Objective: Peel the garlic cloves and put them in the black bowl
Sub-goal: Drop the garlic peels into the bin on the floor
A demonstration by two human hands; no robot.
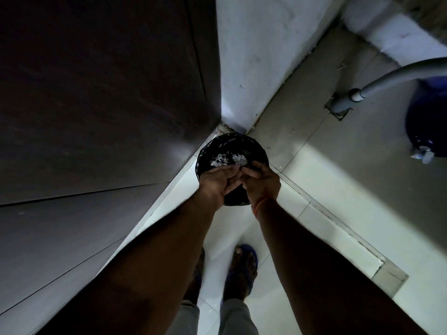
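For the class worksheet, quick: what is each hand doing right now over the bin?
Left hand: open, fingers straight, above the black-lined bin.
Right hand: fingers curled against the left palm; any hold cannot be told.

I am looking down into a dim corner of a home's utility or wash area: pale floor tiles (pixel 321 180) are meeting a whitewashed wall (pixel 254 56), a grey drain pipe (pixel 377 85) is entering the floor, and a bin lined with a black bag (pixel 232 151) is sitting in the corner.
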